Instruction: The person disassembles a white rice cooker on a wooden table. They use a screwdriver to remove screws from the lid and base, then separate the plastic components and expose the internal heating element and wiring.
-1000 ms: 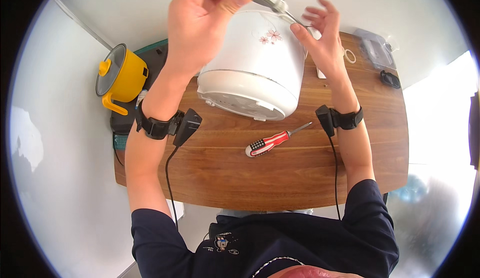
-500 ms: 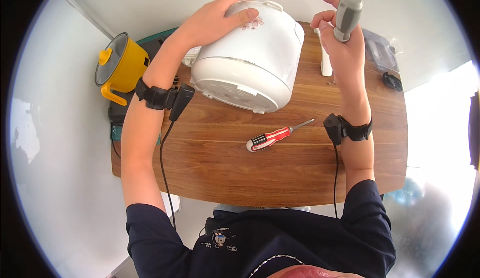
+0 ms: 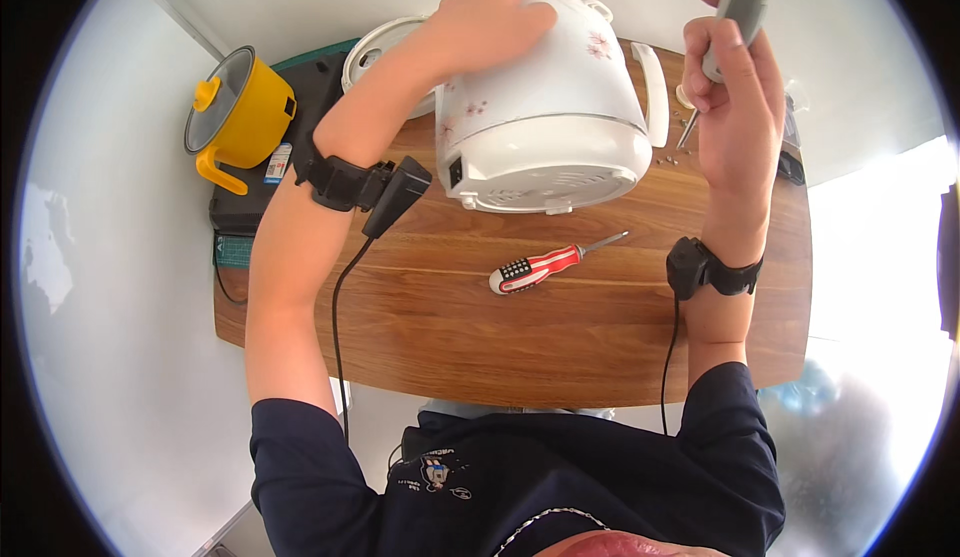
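Steadying the white rice cooker [image 3: 560, 77], it seems, the left hand [image 3: 490, 22] lies across its upper side; whether those fingers grip, I can't tell. The cooker rests tipped on the tabletop [image 3: 460, 337], leaving its base [image 3: 550, 191] exposed. The right hand [image 3: 740, 92] wraps its fingers round a grey screwdriver [image 3: 743, 12]; a red screwdriver [image 3: 540, 268] lies within reach.

Cooker [image 3: 550, 87]: white, pink-flowered, lying on its side, vented base [image 3: 562, 193] showing; beneath and right of the left hand [image 3: 490, 25], touching it.
Screwdriver [image 3: 742, 9]: grey-handled, slanted, metal shaft [image 3: 687, 130] pointing down; in the right hand's [image 3: 735, 97] fingers.
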The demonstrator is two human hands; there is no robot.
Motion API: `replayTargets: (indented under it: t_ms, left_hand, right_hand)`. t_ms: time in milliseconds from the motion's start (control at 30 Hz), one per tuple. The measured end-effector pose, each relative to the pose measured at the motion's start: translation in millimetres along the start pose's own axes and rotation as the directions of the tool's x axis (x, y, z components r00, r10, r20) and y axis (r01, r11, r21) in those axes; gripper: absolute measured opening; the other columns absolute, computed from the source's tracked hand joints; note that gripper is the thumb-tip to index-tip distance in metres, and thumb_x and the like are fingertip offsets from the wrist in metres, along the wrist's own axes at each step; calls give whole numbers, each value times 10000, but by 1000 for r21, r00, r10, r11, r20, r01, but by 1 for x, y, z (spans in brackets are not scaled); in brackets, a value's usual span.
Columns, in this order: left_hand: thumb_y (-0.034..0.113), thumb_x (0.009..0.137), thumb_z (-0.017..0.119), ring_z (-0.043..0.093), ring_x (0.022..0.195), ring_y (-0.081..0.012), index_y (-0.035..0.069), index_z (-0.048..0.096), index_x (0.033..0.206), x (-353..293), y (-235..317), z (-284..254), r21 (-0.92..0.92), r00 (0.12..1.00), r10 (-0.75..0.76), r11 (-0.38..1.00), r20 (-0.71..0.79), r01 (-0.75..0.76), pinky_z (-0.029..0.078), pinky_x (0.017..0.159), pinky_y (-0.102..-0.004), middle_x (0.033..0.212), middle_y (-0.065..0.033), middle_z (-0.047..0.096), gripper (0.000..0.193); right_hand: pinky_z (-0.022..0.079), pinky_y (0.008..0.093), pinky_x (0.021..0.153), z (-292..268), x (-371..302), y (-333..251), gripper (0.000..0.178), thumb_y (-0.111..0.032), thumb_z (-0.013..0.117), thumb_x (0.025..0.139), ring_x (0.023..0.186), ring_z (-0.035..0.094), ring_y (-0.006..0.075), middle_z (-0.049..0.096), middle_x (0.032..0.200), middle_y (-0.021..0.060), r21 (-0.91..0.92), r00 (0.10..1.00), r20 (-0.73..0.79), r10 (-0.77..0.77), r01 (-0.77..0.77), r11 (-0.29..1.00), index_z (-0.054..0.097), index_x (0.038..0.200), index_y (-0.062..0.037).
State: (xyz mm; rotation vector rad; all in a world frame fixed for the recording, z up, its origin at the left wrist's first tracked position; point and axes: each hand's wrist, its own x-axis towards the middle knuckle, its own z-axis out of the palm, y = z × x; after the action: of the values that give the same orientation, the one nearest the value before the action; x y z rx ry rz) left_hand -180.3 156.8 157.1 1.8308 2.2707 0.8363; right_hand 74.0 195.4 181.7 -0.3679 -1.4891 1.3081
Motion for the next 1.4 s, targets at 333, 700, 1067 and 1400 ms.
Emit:
replayTargets:
  t_ms: [333, 700, 1067, 1400]
  left_hand:
    - [128, 999, 618, 566, 1319, -319, 61, 580, 1461, -29, -6, -25, -530, 957, 286, 806, -42, -264, 469, 1105, -434, 1450, -182, 571, 469]
    - [318, 1013, 542, 530, 1429, -352, 138, 730, 1312, -54, 1, 8, -115, 672, 714, 664, -196, -739, 331, 1215, -518, 1477, -80, 643, 397]
    - [424, 927, 707, 518, 1403, -324, 257, 701, 1327, -71, 23, 14, -35, 670, 681, 693, -296, -720, 341, 1213, -564, 1435, -26, 642, 433]
    - [384, 889, 722, 533, 1375, -303, 225, 714, 1276, -76, 30, 22, 43, 642, 676, 699, -362, -713, 340, 1192, -576, 1360, -16, 667, 418]
  right_hand:
    - [377, 267, 650, -25, -6, -12, 279, -200, 462, 1105, 761, 494, 134, 590, 947, 82, 337, 949, 46, -313, 280, 899, 603, 1262, -18]
    - [307, 258, 536, -24, 2, -25, 438, -351, 552, 1058, 652, 424, 105, 509, 948, 37, 577, 896, 263, -359, 152, 802, 594, 1350, -28]
    - [270, 257, 486, 15, 10, -15, 396, -399, 460, 1104, 570, 378, 107, 501, 890, 29, 408, 882, 255, -396, 273, 871, 616, 1345, -127]
    - [203, 242, 463, 26, 0, -20, 325, -413, 512, 1086, 540, 309, 82, 458, 812, 3, 223, 897, 216, -386, 339, 914, 632, 1299, -199]
